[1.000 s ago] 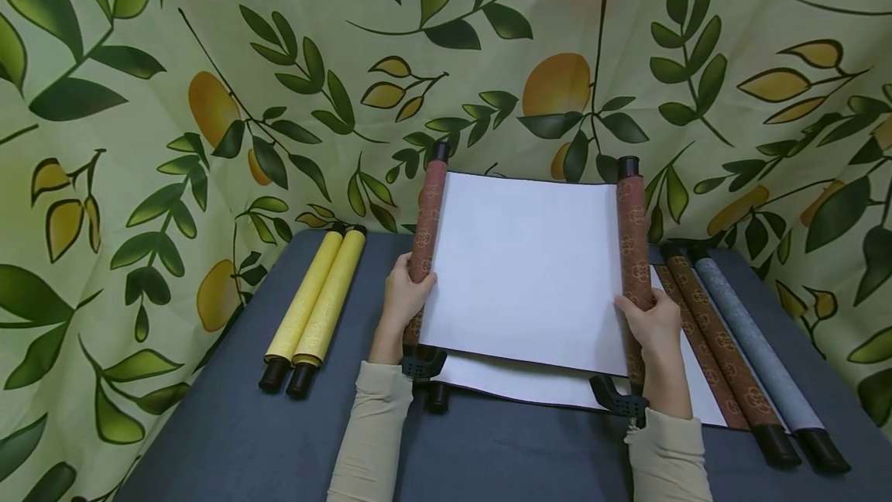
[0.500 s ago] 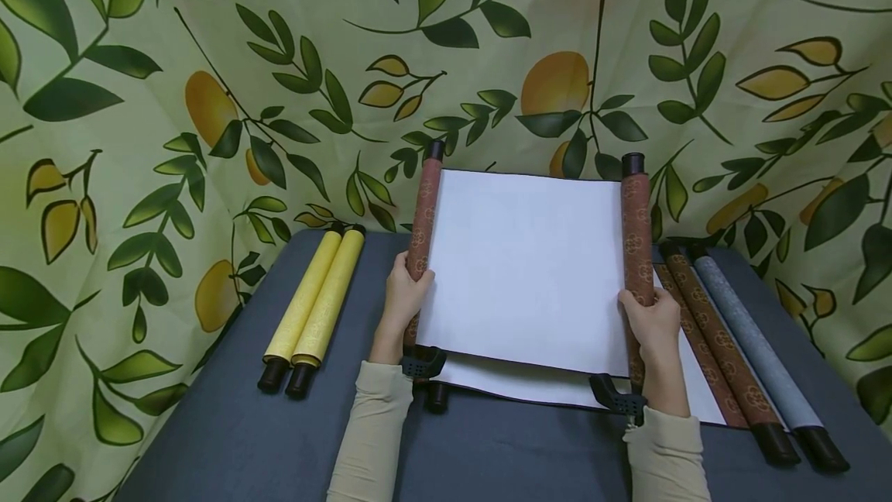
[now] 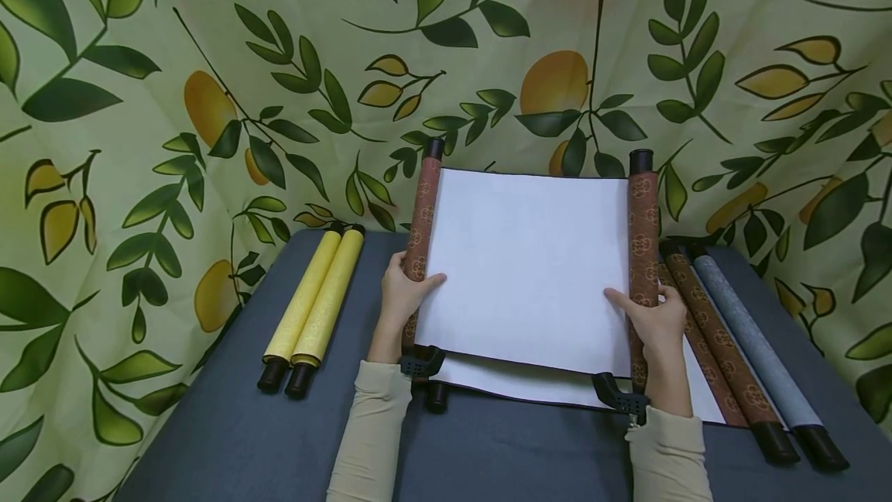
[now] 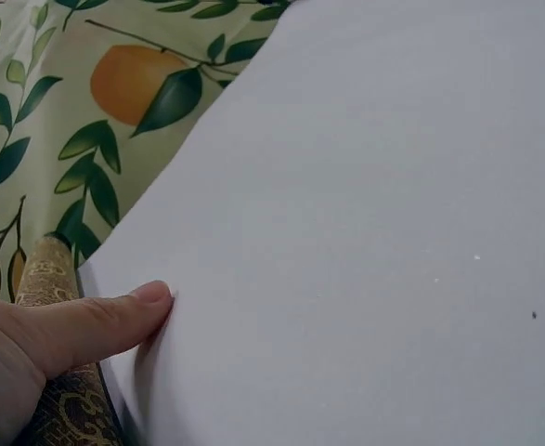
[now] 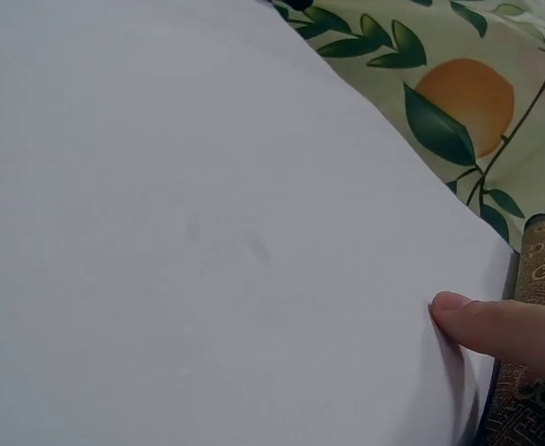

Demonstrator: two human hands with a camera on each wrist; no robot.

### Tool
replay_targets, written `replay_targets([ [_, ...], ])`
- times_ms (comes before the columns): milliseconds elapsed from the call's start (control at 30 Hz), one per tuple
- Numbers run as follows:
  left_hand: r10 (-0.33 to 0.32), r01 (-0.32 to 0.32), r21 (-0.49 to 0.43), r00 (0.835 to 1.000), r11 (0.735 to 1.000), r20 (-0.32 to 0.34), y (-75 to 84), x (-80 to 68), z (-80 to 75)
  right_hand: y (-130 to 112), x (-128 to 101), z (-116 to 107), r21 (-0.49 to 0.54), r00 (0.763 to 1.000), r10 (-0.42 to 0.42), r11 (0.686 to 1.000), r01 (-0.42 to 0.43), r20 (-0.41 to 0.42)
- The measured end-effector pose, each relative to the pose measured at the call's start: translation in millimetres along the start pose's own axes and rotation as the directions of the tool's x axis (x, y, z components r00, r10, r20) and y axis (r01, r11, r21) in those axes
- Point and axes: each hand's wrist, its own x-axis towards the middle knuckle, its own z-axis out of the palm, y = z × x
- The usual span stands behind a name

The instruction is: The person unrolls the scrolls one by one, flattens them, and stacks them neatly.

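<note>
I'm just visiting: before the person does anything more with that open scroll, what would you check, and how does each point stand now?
1. Left hand grips the left roller, thumb on the white sheet: ok.
2. Right hand grips the right roller, thumb on the sheet: ok.
3. Sheet flat, no creases: ok.
4. Rollers parallel: ok, roughly.
5. Scroll held apart from the second open scroll beneath: cannot tell.
6. Yellow scrolls and grey scroll lie off to the sides: ok.
</note>
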Motion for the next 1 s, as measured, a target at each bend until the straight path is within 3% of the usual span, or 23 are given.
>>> replay_targets([
  [200,-0.015,0.015,0.000,1.000,1.000,0.002,0.2,-0.4,-5.5,0,2,-2,-0.027,1.000,-0.001,1.000,0.001,-0.008],
  [500,0.049,-0.049,0.026,0.999,0.998,-0.010,-1.7,0.5,-8.9,-1,2,-5,-0.048,0.999,-0.028,0.998,0.027,-0.020],
  [1000,0.074,-0.072,0.028,0.995,0.997,-0.070,1.2,-0.7,-13.7,-2,-2,-15,-0.079,1.000,0.003,0.997,-0.003,0.000],
])
